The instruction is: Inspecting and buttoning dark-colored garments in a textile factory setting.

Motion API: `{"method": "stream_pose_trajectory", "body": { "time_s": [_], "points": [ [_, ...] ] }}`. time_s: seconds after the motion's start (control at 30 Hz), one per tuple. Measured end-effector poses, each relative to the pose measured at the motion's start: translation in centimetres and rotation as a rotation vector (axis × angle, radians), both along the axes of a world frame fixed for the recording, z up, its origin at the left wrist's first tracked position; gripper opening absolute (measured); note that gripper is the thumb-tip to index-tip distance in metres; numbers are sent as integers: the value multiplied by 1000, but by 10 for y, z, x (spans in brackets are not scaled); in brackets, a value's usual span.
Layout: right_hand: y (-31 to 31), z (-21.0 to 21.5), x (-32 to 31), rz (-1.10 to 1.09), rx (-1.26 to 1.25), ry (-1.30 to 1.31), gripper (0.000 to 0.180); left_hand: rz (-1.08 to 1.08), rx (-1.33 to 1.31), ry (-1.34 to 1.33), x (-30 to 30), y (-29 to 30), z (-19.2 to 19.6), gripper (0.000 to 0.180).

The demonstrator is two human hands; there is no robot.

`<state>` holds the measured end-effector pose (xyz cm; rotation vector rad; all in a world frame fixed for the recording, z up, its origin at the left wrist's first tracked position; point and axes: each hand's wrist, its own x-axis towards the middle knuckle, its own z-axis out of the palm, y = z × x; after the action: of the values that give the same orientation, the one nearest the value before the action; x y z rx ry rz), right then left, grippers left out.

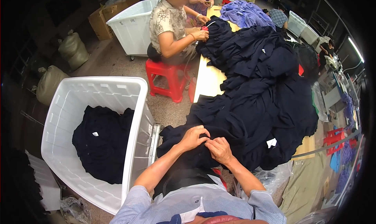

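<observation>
A large heap of dark navy garments covers the table in front of me and hangs over its near edge. At that edge my left hand pinches the dark cloth, its fingers curled together. Close beside it my right hand is closed on the same cloth, thumb and fingertips pressed together. The two hands nearly meet; whatever small detail lies between the fingertips is too small to make out. A small white tag shows on the heap right of my hands.
On the left stands a white wheeled bin with dark garments inside. Beyond it, a co-worker on a red stool handles dark cloth with a red tool. Purple garments lie at the table's far end. Clear plastic hangs at near right.
</observation>
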<state>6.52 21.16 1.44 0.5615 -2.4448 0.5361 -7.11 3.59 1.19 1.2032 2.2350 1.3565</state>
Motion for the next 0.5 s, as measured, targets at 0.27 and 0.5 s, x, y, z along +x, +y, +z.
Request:
{"method": "stream_pose_trajectory", "body": {
  "time_s": [0.27, 0.5],
  "points": [
    [0, 1, -6, -66, -21, 18, 23, 199, 125, 378, 30, 4, 2, 16],
    [-4, 1, -10, -113, -7, -86, 15, 303, 170, 238, 35, -5, -15, 13]
  ]
}}
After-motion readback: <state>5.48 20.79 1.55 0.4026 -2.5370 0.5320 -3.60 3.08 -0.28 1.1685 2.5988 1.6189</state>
